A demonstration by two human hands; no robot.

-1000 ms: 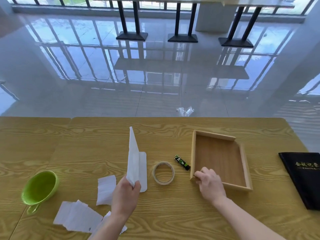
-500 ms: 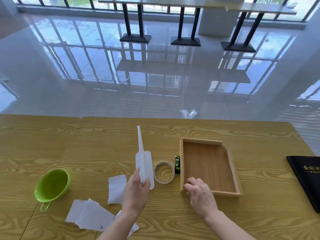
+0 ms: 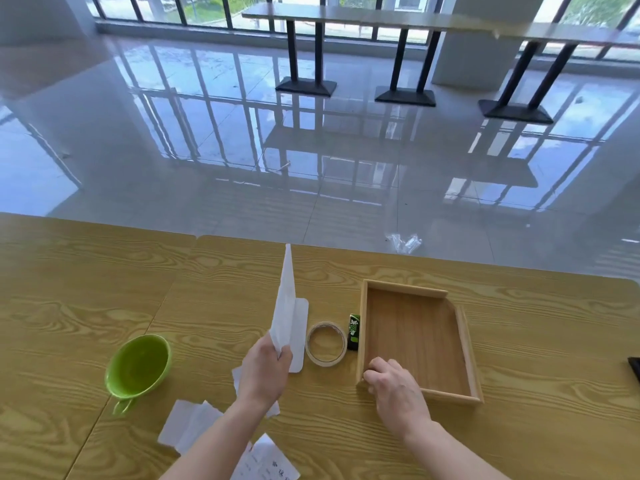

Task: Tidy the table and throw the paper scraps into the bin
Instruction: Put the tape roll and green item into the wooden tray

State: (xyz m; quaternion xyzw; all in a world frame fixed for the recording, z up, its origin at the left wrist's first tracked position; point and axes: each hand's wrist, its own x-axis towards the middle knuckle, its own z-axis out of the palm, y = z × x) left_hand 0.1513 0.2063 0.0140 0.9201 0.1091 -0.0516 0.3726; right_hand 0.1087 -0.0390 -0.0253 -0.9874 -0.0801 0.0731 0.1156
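Note:
My left hand (image 3: 265,370) pinches a white sheet of paper (image 3: 284,299) and holds it upright above the wooden table (image 3: 519,445). Behind the sheet a white flat card (image 3: 300,327) lies on the table. More white paper scraps (image 3: 188,424) lie near my left forearm, one with writing (image 3: 266,460) at the front edge. My right hand (image 3: 394,384) grips the near left corner of an empty wooden tray (image 3: 415,336). No bin is in view.
A tape roll (image 3: 326,344) and a small green-black tube (image 3: 353,331) lie between the card and the tray. A green cup (image 3: 138,366) sits at the left. A black folder's edge (image 3: 634,367) shows at the right. Crumpled plastic (image 3: 404,242) lies on the floor beyond the table.
My right hand has slid the tray leftward until it sits against the green-black tube near the tape roll. The upright sheet has stayed in my left hand. The camera has shifted.

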